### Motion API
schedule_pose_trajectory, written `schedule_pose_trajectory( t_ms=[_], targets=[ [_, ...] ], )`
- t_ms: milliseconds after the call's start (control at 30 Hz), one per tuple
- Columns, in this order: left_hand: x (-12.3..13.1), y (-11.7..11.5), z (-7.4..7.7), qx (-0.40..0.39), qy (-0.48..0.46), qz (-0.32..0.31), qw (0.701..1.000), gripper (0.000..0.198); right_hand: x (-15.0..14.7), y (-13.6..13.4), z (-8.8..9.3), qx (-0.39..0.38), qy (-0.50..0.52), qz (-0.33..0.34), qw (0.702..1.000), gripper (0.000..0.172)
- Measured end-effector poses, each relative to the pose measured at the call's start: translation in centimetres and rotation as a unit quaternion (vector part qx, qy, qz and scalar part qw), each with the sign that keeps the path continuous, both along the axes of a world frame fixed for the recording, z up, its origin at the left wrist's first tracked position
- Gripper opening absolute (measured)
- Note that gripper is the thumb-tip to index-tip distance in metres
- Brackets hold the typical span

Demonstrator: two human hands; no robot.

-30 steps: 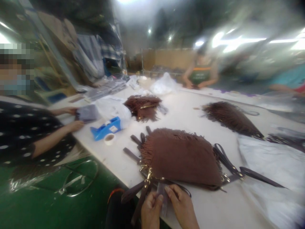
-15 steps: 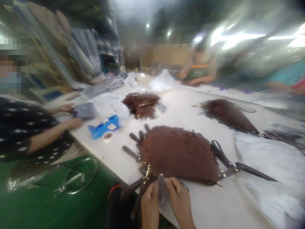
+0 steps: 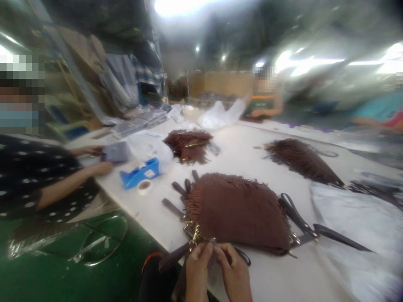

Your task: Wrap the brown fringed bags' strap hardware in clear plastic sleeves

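Note:
A brown suede-like bag (image 3: 242,214) with fringed edges lies flat on the table before me. At its near edge my left hand (image 3: 198,262) and my right hand (image 3: 233,266) meet, fingertips pinched together. Between them is a small grey-brown strip, mostly hidden by the fingers; its exact kind is unclear. A bit of gold metal shows just above the fingertips. Gold clasps (image 3: 195,235) and dark straps hang at the bag's left corner, beside my left hand. To the right, a dark strap (image 3: 341,238) with gold fittings extends from the bag.
Two more fringed brown bags, one mid-table (image 3: 190,144) and one to the right (image 3: 302,161), lie beyond. A blue tape dispenser (image 3: 140,173) and tape roll (image 3: 145,186) stand left. White sheeting (image 3: 352,235) covers the right side. Co-workers sit left, across and at far right.
My fingertips have come closer together, covering more of the strip that showed between them. The bag keeps its place on the table; the view has tilted slightly upward.

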State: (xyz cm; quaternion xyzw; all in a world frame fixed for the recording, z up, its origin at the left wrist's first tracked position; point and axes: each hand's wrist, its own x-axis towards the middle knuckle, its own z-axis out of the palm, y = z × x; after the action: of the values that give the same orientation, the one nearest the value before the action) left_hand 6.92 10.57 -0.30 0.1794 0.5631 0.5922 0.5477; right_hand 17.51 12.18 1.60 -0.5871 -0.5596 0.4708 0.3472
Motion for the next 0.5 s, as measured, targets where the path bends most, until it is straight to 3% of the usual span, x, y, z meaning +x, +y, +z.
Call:
schedule_pose_trajectory(
  t_ms=[133,367,500],
  targets=[
    [0.0,0.3,1.0,0.013,-0.05,-0.008,0.999,0.04,0.5,-0.1,0.1,-0.006,0.018,0.019,1.0,0.03],
    [0.3,1.1,0.8,0.023,-0.048,-0.011,0.999,0.035,1.0,0.1,0.4,-0.005,-0.013,0.002,1.0,0.033],
    [0.5,0.9,1.7,0.04,-0.095,-0.016,0.995,0.029,0.8,0.3,0.4,-0.023,0.012,-0.001,1.0,0.034]
  ],
)
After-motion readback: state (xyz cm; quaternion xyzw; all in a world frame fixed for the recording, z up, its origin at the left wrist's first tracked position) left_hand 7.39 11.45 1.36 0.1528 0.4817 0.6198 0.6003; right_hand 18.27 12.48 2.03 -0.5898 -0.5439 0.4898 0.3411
